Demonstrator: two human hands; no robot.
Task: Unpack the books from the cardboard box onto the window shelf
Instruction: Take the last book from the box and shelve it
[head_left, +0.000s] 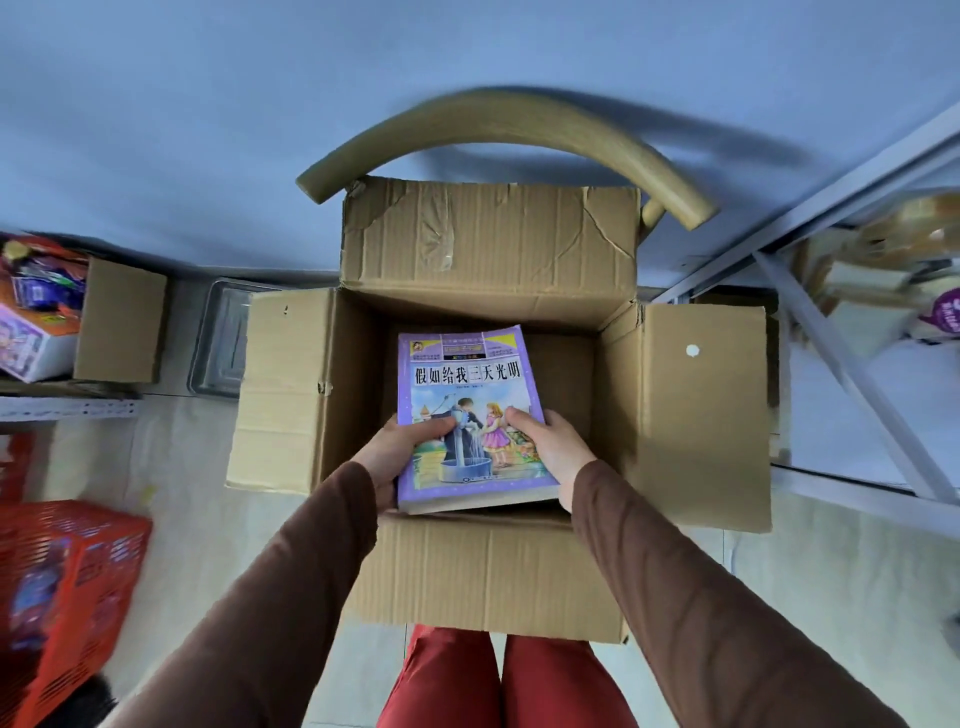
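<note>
An open cardboard box stands on a chair in front of me, all its flaps folded outward. Over its opening I hold a purple paperback book with a picture of two children on the cover. My left hand grips the book's lower left edge, thumb on the cover. My right hand grips the lower right edge the same way. The book's near edge looks thick, so there may be more than one book; I cannot tell. The box's floor beside the book is dark.
The chair's curved wooden backrest arcs behind the box. A white metal frame runs along the right. A red plastic basket sits at lower left, and a smaller cardboard box and a clear tray at left.
</note>
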